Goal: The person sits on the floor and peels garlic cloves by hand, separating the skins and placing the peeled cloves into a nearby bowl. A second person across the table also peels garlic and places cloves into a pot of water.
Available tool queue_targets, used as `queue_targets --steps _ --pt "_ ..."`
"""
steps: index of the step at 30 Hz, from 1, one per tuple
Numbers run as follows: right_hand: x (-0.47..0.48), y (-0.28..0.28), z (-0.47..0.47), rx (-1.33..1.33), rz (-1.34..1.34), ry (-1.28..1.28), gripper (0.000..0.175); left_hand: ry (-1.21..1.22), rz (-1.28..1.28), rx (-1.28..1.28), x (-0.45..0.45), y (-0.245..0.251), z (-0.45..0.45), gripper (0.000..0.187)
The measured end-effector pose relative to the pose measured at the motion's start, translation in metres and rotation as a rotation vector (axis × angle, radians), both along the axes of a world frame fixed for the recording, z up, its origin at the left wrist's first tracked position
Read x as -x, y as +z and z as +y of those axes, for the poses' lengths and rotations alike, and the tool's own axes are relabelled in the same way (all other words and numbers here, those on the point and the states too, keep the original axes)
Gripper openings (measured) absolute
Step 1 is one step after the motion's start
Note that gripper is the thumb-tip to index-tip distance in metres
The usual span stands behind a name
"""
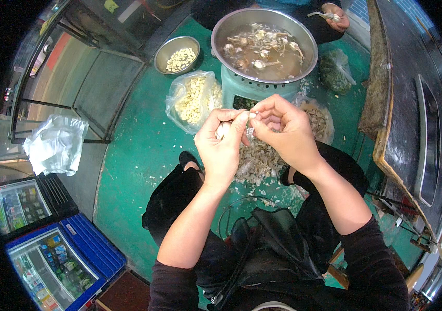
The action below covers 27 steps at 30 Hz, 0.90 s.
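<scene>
Garlic [223, 130] rests in the curled fingers of my left hand [221, 144]. Between the fingertips of both hands is a small pale piece, likely a clove [253, 115]; my right hand [283, 130] pinches its far side. Beyond my hands, a wide steel basin [218, 50] holds garlic bulbs [260, 64] with stems in cloudy water. To its left stand a clear plastic bag of peeled cloves [192, 103] and a smaller steel bowl [161, 66] with more peeled cloves. A heap of garlic skins [258, 161] lies on the floor below my hands.
The basin sits on a pale green stool-like stand [230, 87]. Another person's hand [337, 19] holds a garlic bulb at the upper right. Bags of greens [335, 72] and skins [318, 116] lie right of the stand. A worn board edge [378, 128] borders the right; blue freezers [92, 245] stand lower left.
</scene>
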State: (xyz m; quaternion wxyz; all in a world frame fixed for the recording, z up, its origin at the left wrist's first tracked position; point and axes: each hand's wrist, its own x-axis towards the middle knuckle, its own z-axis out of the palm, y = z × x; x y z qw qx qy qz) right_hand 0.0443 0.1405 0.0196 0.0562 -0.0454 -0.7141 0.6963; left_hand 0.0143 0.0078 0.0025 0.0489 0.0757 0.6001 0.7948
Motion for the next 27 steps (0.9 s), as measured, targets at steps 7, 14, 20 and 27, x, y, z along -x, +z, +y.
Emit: queue_targets --steps 7,14,20,27 --pt "0.0 0.001 0.003 0.092 -0.055 0.034 0.008 -0.036 -0.006 0.041 0.0 0.001 0.0 0.009" --pt "0.003 0.003 0.01 0.228 -0.111 0.064 0.01 -0.054 -0.068 -0.022 0.003 0.001 0.001 0.009" --pt "0.002 -0.004 0.006 -0.311 0.131 -0.014 0.013 -0.032 -0.011 0.085 0.001 0.0 0.001 0.008" --pt "0.003 0.0 0.011 0.098 -0.079 0.05 0.009 0.015 0.067 0.146 0.001 -0.002 0.0 0.01"
